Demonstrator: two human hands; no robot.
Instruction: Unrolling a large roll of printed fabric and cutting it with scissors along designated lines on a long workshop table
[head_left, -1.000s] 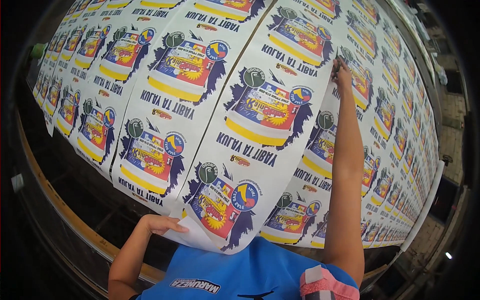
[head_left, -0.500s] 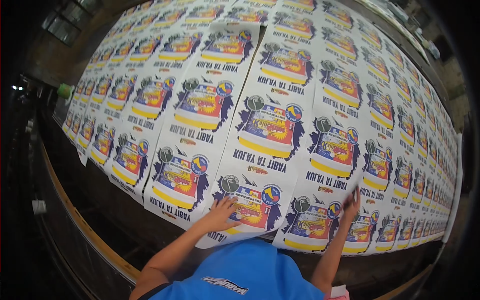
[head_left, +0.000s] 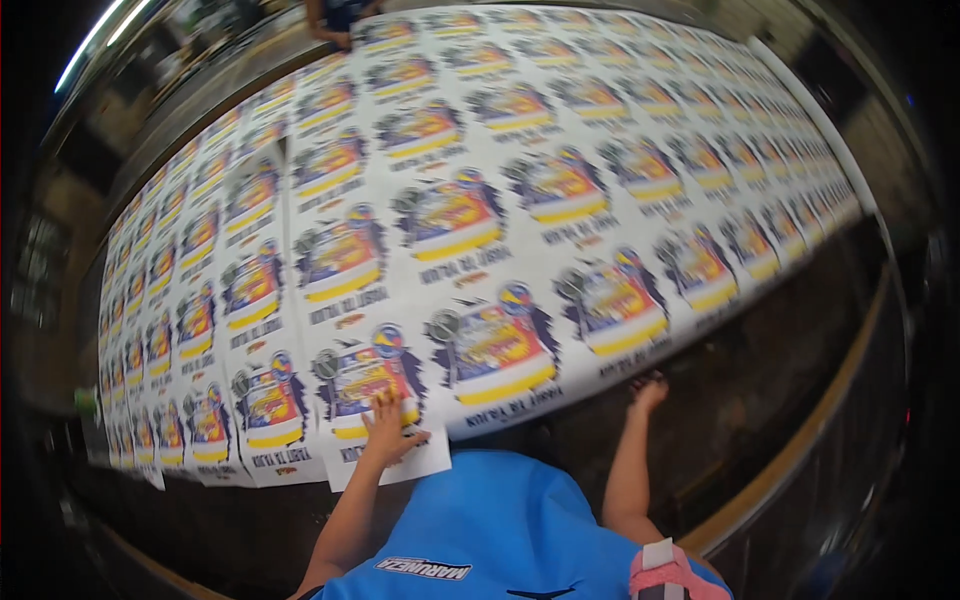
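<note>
The left hand (head_left: 390, 432) lies spread flat, gripping nothing, on a printed sheet (head_left: 400, 282) stretching beyond it. The right hand (head_left: 650, 391) curls near the sheet's edge, contents unclear. Sideways pressure from the left could wrinkle the sheet.

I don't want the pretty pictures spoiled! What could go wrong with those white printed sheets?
The spread-out white sheet with colourful prints could wrinkle if the left hand resting on it slides. The square-edged white corner beside that hand sticks out near the bright blue cloth shirt, so the shirt might catch and bend it. The right hand, near the sheet's lower edge, might bump it.
</note>
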